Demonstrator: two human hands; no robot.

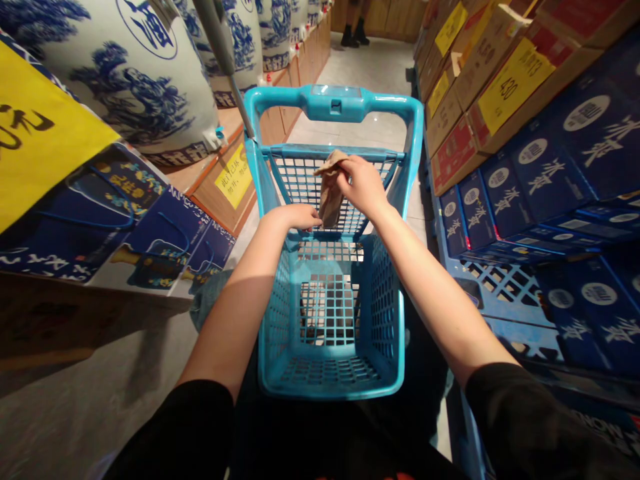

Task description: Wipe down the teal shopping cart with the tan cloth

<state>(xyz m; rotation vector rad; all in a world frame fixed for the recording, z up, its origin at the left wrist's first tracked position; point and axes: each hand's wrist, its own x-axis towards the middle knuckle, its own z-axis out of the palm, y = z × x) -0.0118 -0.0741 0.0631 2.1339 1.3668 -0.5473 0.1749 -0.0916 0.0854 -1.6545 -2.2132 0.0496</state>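
Observation:
A blue plastic shopping cart (330,393) stands right in front of me, with gridded walls and a thick handle at its far end. My right hand (364,187) pinches the top of a brown cloth (330,200), which hangs down against the gridded back panel (300,177). Beside the cloth's lower end, my left hand (303,217) rests at the panel with its fingers curled. What those fingers hold, if anything, is hidden. The grid floor of the basket shows below my hands.
Large blue-and-white jars (145,80) line a wooden counter on the left, above dark blue gift bags (155,247). Stacked blue boxes (540,180) and brown cartons (495,60) stand on the right by a blue pallet (520,333). A person's boots (355,35) show up the aisle.

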